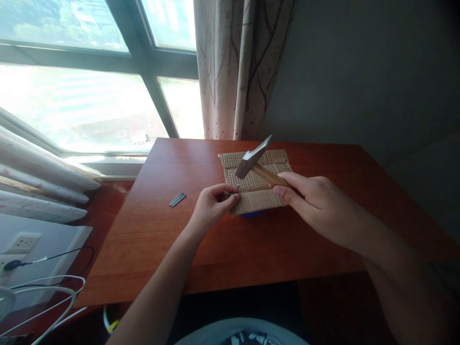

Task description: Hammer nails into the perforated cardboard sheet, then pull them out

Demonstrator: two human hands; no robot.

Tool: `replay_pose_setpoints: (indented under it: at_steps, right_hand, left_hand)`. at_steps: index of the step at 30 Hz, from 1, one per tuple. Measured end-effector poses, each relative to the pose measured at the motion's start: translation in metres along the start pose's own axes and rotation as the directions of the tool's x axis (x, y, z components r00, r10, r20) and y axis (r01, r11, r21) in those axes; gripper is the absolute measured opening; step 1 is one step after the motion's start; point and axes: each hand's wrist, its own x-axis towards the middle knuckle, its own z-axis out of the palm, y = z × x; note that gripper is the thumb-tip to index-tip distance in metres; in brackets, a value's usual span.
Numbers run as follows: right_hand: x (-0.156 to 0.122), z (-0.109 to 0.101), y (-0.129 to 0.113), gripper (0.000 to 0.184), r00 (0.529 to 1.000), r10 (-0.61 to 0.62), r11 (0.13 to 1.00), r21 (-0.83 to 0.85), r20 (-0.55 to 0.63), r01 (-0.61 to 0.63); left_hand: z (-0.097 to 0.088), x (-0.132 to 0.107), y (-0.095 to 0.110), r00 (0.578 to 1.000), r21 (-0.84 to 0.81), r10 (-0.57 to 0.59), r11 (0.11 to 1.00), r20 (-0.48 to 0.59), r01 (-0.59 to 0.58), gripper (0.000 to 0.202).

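My right hand is wrapped round the wooden handle of a hammer, whose metal head hovers over a perforated cardboard-coloured board. My left hand is pinched at the board's left edge, holding a small nail upright just below the hammer head. The board rests on something blue, barely visible beneath it, on a reddish wooden table.
Several loose nails lie on the table left of my left hand. A window and curtains stand behind the table. White cables and a wall socket sit at the lower left, off the table's edge.
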Motion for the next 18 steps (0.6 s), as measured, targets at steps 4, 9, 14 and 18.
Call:
replay_pose_setpoints:
  at_steps: [4, 9, 14, 18]
  right_hand:
    - [0.002, 0.005, 0.003, 0.026, 1.000, 0.006, 1.000, -0.022, 0.026, -0.006]
    - [0.004, 0.011, 0.008, 0.025, 0.997, 0.030, 0.999, -0.040, 0.077, -0.027]
    - [0.001, 0.007, 0.006, 0.026, 0.999, 0.010, 1.000, 0.004, 0.037, -0.010]
    - [0.002, 0.011, 0.006, 0.025, 0.997, 0.040, 0.999, -0.019, 0.061, -0.039]
  left_hand:
    - [0.000, 0.000, 0.000, 1.000, -0.015, -0.016, 1.000, -0.004, 0.016, 0.031]
    - [0.001, 0.000, -0.001, 1.000, -0.024, -0.029, 0.999, -0.010, 0.029, 0.033]
    - [0.001, 0.000, -0.002, 1.000, -0.029, -0.026, 0.999, -0.004, 0.026, 0.032]
    - [0.001, 0.000, -0.001, 0.999, -0.031, -0.035, 0.999, 0.007, 0.035, 0.031]
